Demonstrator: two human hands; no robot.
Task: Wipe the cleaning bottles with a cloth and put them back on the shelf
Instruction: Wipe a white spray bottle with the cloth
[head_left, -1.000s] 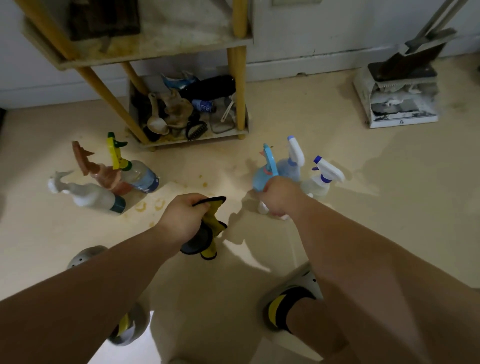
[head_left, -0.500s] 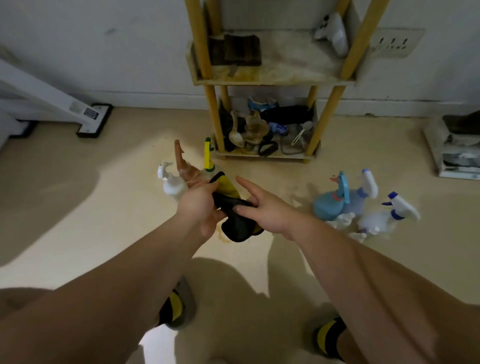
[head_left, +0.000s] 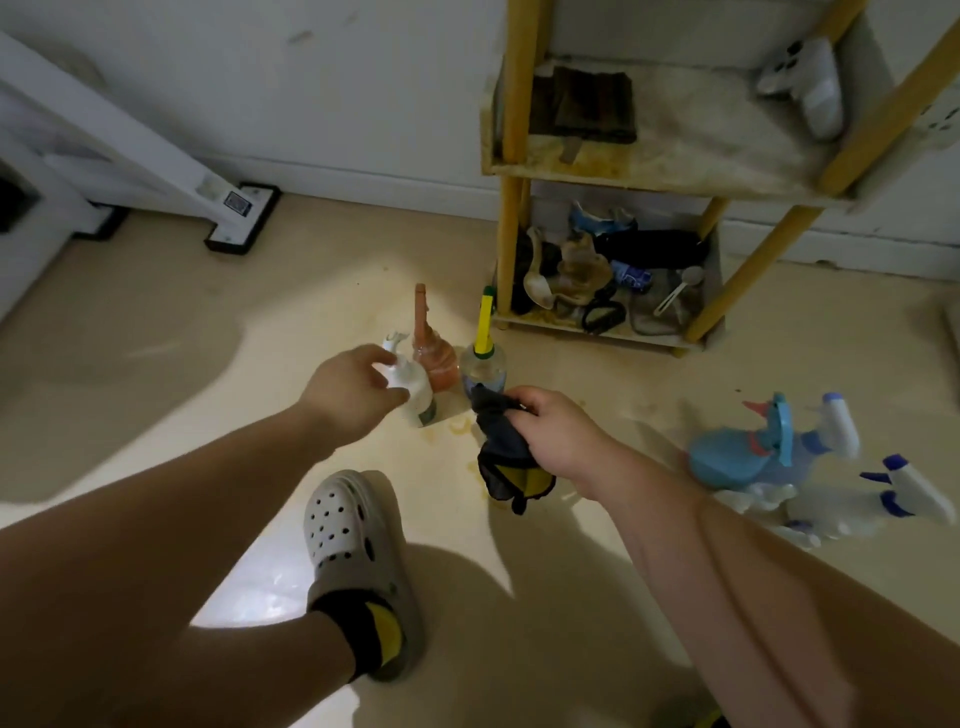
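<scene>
Down on the pale beige floor (head_left: 156, 338), just out from the yellow-legged wooden shelf unit (head_left: 511, 156), the left hand (head_left: 353, 389) has thumb and fingers curled round the neck of the white plastic spray bottle (head_left: 418, 397). That bottle stands just in front of the orange-pink translucent bottle (head_left: 434, 358), with the clear bottle with the yellow-green nozzle (head_left: 483, 358) beside them. The right hand (head_left: 556, 436) is closed tight on the bunched dark cloth with a yellow face (head_left: 501, 452), most of which hangs below the fist. From my end I judge this to be the pick-up before a wipe. I'd grip firmly below the trigger and lift straight up so the neighbours don't topple, then open the cloth out to a flat face for the body and nozzle. Yellowish rings mark the floor round the bottles, so the base probably wants wiping too. The shelf's middle board looks stained, and the bottom one is crammed with clutter. A cluster of blue and white spray bottles (head_left: 748, 457) stands well off to the right. A white perforated clog (head_left: 358, 540) is planted near me, and a white appliance on a black foot (head_left: 239, 208) leans by the wall.
</scene>
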